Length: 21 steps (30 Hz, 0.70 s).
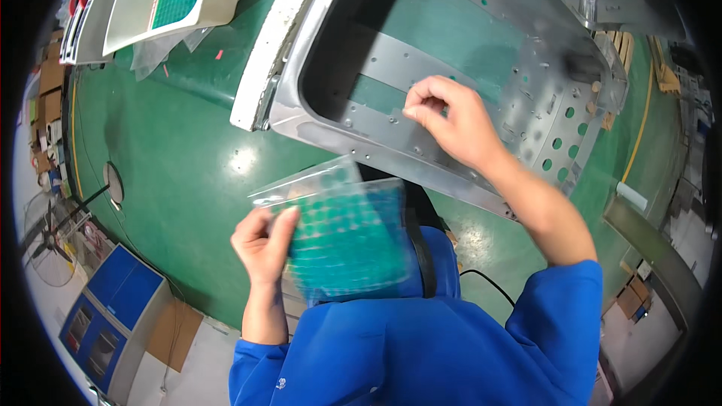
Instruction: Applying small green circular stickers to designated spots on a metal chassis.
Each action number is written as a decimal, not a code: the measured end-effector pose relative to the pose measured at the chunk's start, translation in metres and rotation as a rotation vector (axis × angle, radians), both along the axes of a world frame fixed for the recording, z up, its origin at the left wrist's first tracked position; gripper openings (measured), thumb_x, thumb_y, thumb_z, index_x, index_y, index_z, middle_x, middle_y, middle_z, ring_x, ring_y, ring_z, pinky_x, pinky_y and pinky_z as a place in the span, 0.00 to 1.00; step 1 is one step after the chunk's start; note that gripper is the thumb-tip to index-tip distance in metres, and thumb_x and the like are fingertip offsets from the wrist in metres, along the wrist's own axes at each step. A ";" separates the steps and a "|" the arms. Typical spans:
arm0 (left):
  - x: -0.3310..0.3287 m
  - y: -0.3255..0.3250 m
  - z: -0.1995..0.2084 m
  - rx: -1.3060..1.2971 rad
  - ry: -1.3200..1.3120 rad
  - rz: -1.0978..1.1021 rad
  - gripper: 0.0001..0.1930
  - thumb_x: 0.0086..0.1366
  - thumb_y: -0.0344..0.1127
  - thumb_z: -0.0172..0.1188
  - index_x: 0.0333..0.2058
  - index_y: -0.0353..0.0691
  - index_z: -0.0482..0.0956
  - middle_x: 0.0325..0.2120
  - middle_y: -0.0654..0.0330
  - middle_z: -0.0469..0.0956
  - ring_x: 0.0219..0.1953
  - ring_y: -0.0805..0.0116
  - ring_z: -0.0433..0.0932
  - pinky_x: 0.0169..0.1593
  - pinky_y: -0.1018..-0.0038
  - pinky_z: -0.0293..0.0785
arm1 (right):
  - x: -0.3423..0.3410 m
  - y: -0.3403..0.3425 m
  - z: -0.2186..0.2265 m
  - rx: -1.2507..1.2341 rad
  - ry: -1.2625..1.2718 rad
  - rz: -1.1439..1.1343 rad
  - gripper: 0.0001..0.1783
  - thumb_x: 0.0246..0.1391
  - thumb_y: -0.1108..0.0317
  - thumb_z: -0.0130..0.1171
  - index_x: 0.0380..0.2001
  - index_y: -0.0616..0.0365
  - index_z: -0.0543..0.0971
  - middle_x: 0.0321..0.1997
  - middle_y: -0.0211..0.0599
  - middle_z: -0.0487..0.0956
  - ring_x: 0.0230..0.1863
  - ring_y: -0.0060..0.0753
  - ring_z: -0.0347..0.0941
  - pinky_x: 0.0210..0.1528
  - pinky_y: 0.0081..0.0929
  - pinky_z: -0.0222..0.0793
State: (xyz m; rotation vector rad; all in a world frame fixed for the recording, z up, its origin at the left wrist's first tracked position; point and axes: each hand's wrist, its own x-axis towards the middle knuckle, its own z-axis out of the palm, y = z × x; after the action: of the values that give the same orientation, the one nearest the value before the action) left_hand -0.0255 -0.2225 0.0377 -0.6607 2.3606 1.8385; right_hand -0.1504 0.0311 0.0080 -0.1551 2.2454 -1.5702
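The left hand (259,248) pinched clear, green-dotted sheets (338,244) near the grey metal frame (338,132). Farther right, the right hand (457,126) had its fingers pressed together over the frame, any held piece indistinct. Work seemed unfinished: many dots sat unused, several holes (556,143) open.

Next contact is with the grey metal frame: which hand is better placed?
Probably the right hand: it is over the grey metal frame, posed in a pinch. The left hand is outside the frame, gripping dotted green sheets.
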 end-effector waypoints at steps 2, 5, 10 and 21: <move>0.001 -0.010 -0.005 -0.010 -0.040 0.110 0.08 0.49 0.22 0.60 0.16 0.37 0.71 0.14 0.74 0.63 0.18 0.86 0.57 0.21 0.88 0.51 | -0.007 0.017 -0.045 0.261 -0.098 0.129 0.02 0.41 0.73 0.55 0.22 0.59 0.73 0.27 0.38 0.73 0.30 0.35 0.71 0.34 0.28 0.65; 0.005 -0.022 -0.010 -0.012 -0.054 0.171 0.07 0.51 0.23 0.60 0.19 0.36 0.71 0.16 0.72 0.67 0.18 0.87 0.60 0.22 0.90 0.53 | 0.000 0.017 -0.073 0.360 -0.131 0.216 0.03 0.39 0.72 0.56 0.23 0.57 0.74 0.28 0.38 0.73 0.32 0.39 0.70 0.35 0.32 0.65; 0.013 -0.026 -0.019 0.005 -0.074 0.214 0.05 0.52 0.23 0.60 0.22 0.37 0.72 0.19 0.67 0.73 0.20 0.86 0.66 0.24 0.90 0.59 | 0.005 0.006 -0.074 0.484 -0.056 0.240 0.02 0.41 0.70 0.54 0.22 0.53 0.76 0.32 0.34 0.72 0.38 0.40 0.67 0.38 0.35 0.64; 0.011 -0.018 -0.023 0.045 -0.110 0.155 0.04 0.51 0.23 0.60 0.21 0.36 0.73 0.19 0.68 0.73 0.20 0.85 0.66 0.25 0.90 0.59 | 0.011 0.004 -0.081 0.498 0.038 0.199 0.01 0.41 0.70 0.54 0.21 0.52 0.75 0.27 0.32 0.69 0.34 0.38 0.65 0.35 0.34 0.62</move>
State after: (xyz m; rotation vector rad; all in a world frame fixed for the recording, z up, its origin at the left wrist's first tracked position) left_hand -0.0141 -0.2402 0.0143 -0.9381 2.2490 1.8554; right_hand -0.1390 0.0354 -0.0729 -0.2575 2.4846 -0.8827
